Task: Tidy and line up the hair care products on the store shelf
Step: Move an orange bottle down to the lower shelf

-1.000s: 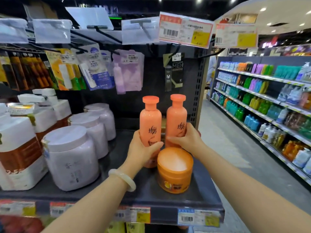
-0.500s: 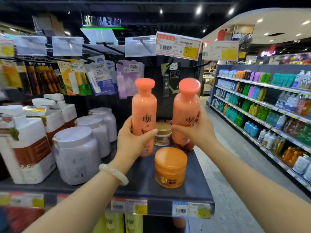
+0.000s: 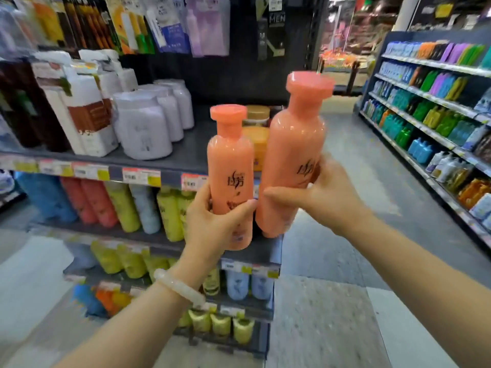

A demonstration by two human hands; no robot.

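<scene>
On the far left of the shelf (image 3: 186, 144), tall white and brown bottles (image 3: 79, 112) are being kept in a row, and next to them three pale purple jars (image 3: 148, 123) are being kept in a neat line going back. These look tidy already. A bit more to the right, one peach bottle (image 3: 230, 176) is being held up in the air by the left hand (image 3: 212, 224), with the thumb and fingers wrapped tight around its lower half. A pale bracelet (image 3: 178, 286) is being worn on that wrist. Behind the two bottles, an orange jar (image 3: 259, 144) and a jar with a gold lid (image 3: 257, 114) are being left on the shelf. Just to the right, a second peach bottle (image 3: 293, 155) is being held up by the right hand (image 3: 321, 192), which is clamped around its middle. The two bottles are being held side by side, close together, upright and only a little tilted, in front of the shelf and off it. So the job is judged to be partly done: the left side is lined up, but both peach bottles are not yet being put in a place. Further right, across the aisle, another shelf of bright bottles (image 3: 425, 115) is being seen, blurry.
</scene>
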